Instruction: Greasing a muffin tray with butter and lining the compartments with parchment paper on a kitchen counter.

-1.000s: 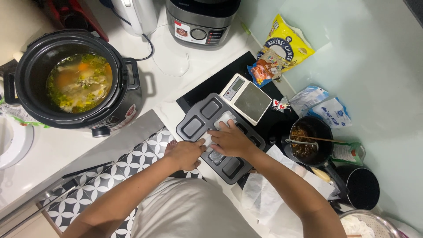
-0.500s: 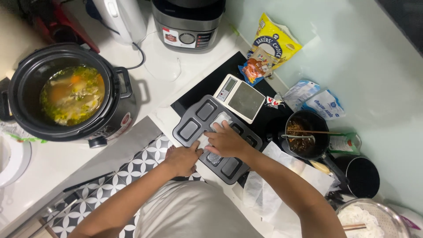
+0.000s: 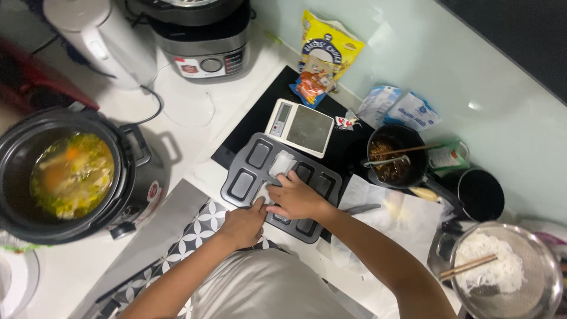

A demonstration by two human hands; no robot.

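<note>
Hands unmoved — baking tray [image 3: 248, 177] long axis diagonal.

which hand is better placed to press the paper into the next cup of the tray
Probably the right hand. It lies over the middle of the dark tray, fingers at the white paper in a cup, with unlined cups just beside it. The left hand sits at the tray's near edge, apparently steadying it.

Home kitchen: soup cooker [image 3: 71, 174], kettle [image 3: 100, 38], scale [image 3: 300, 127].

White counter [image 3: 195, 127], slow cooker [image 3: 71, 174], scale [image 3: 300, 127], baking tray [image 3: 280, 186]
</note>
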